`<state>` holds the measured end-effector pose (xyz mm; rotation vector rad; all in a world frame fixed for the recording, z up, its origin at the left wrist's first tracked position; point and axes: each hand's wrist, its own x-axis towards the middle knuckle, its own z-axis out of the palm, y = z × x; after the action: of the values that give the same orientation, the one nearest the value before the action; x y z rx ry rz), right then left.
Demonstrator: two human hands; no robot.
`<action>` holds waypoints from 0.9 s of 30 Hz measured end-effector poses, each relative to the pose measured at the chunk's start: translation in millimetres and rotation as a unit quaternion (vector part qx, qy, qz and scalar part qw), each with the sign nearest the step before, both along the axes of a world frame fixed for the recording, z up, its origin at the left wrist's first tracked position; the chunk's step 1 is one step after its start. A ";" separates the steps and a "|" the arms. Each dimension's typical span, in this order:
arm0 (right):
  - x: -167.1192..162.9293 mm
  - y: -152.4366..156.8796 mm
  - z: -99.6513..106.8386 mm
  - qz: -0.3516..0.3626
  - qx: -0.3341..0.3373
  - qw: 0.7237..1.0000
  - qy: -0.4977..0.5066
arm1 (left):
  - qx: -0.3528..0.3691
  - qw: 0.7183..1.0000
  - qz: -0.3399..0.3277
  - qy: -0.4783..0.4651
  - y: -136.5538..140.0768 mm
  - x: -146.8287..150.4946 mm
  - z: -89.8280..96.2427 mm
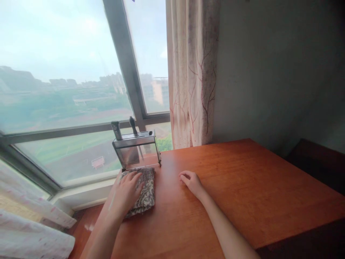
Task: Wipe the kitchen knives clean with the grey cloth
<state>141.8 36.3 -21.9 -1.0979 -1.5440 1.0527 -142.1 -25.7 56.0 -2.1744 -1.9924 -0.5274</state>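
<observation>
My left hand rests with its fingers stretched out on a folded grey-and-white fuzzy cloth, near the left edge of the table. Part of the cloth is hidden under that hand. To the right, my right hand hovers at or just over the tabletop, its fingers curled in and the thumb near the index finger. Nothing shows in it. Just behind the cloth stands a clear-sided knife block with a metal-looking top. Two dark handles rise from it, one a broad knife handle and one a rounder handle.
The reddish-brown wooden table reaches far to the right. A window with a dark frame borders its left side. One pale curtain hangs behind the table, another at lower left. A grey wall is at back right.
</observation>
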 end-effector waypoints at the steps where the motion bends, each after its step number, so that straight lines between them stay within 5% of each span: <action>1: -0.6 0.0 -0.5 -0.001 0.002 1.000 -0.006 | 0.004 1.000 0.026 0.017 -0.7 -15.8 -3.1; 4: -2.3 -1.0 -1.0 0.000 0.010 1.000 -0.027 | 0.005 0.995 0.093 0.021 -2.8 -49.6 -16.4; 8: -3.1 -3.5 1.0 0.001 0.023 0.998 -0.055 | -0.048 0.995 0.088 0.000 -2.9 -55.2 -30.5; 16: -1.3 -7.5 7.2 -0.008 0.043 0.996 -0.074 | -0.096 0.992 0.044 -0.070 1.1 16.5 -30.0; 27: 28.3 8.4 -1.9 -0.135 0.053 0.976 -0.162 | -0.150 0.981 -0.011 -0.122 12.0 101.7 -29.5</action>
<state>170.1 44.6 -23.8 -1.4099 -1.6248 0.6220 -40.5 -13.7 26.5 -2.4096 -2.3089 -0.5521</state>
